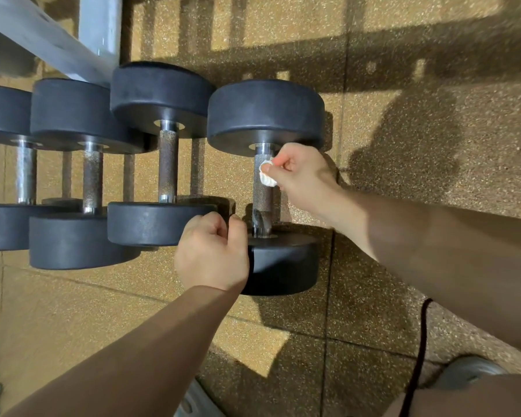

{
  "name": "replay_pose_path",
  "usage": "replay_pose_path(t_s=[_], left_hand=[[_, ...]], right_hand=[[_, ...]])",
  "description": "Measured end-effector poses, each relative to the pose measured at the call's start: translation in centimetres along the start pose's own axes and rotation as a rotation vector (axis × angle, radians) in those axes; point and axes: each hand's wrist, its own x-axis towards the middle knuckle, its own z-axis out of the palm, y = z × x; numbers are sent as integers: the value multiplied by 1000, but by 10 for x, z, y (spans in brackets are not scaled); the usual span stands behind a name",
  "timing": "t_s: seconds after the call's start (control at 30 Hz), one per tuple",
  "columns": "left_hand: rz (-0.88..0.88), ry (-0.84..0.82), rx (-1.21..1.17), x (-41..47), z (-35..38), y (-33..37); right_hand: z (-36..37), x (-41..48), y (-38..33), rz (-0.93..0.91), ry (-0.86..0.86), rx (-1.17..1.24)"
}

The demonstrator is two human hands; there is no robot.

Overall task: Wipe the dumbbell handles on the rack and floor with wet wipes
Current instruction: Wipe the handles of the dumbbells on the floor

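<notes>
Several black dumbbells lie side by side on the speckled rubber floor. The rightmost dumbbell (280, 266) has a knurled metal handle (263, 197). My right hand (301, 173) pinches a small crumpled white wet wipe (266, 176) against the upper part of that handle. My left hand (212, 254) is curled into a fist beside the near weight head of the same dumbbell, touching its left side; I cannot tell whether it holds anything.
A third dumbbell (163, 164), a second (85, 182) and a first (6, 173) lie to the left. A grey metal rack leg (100, 28) stands at the top left. A black cord (418, 356) hangs at the lower right, near a grey shoe (469, 371).
</notes>
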Motion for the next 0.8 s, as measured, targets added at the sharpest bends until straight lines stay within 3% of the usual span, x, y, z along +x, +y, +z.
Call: replay_pose_path(t_s=[0.07,0.23,0.3,0.47,0.7,0.8], left_hand=[[-3,-6,-2,0,-1,1],[6,-18,3,-1,-1,0],[14,-14,3,0,0,-1],[38,6,4,0,0,-2],[97,22,-75,-1,-1,-4],[95,17,-98,-1,-1,-4]], right_hand=[[2,-6,5,28,-27,3],[-2,-35,26,32,-365,-117],[-5,-29,21,-24,-367,-164],[-9,0,-2,-38,-84,-88],[1,-30,28,13,-502,-210],[-6,-22,21,-78,-438,-273]])
